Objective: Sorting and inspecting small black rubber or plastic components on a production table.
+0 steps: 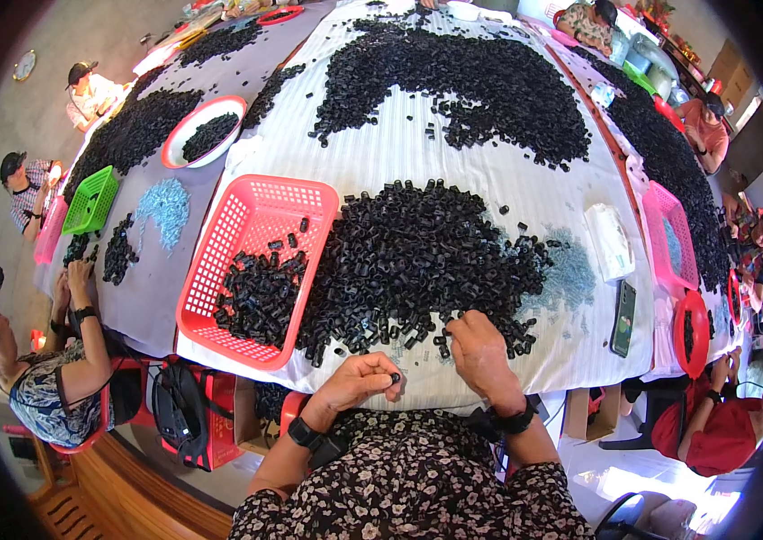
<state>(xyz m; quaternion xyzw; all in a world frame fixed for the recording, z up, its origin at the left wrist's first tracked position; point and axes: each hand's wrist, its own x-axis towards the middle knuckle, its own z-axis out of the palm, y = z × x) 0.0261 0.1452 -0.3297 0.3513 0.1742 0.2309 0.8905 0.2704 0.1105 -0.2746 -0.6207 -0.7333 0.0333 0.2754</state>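
Observation:
My left hand [359, 383] is closed in a pinch near the table's front edge, with a small black plastic piece [396, 378] between thumb and fingertips. At the front of a large heap of short black tube-like pieces [417, 256], my right hand [480, 353] reaches down with fingers curled together. Black pieces lie against its fingertips; what the fingers hold, if anything, is hidden. Left of the heap, a pink perforated basket [264, 202] tilts slightly and contains more black pieces [260, 297]. Small clear bluish bits [568, 274] are spread on the heap's right side.
A white packet [609, 241] and a phone [623, 318] lie at the right. Farther back spreads another black heap [462, 76]. A red-rimmed white basin [188, 117] and a green basket [90, 200] stand left. Other people sit along the neighbouring tables, one close by [48, 378].

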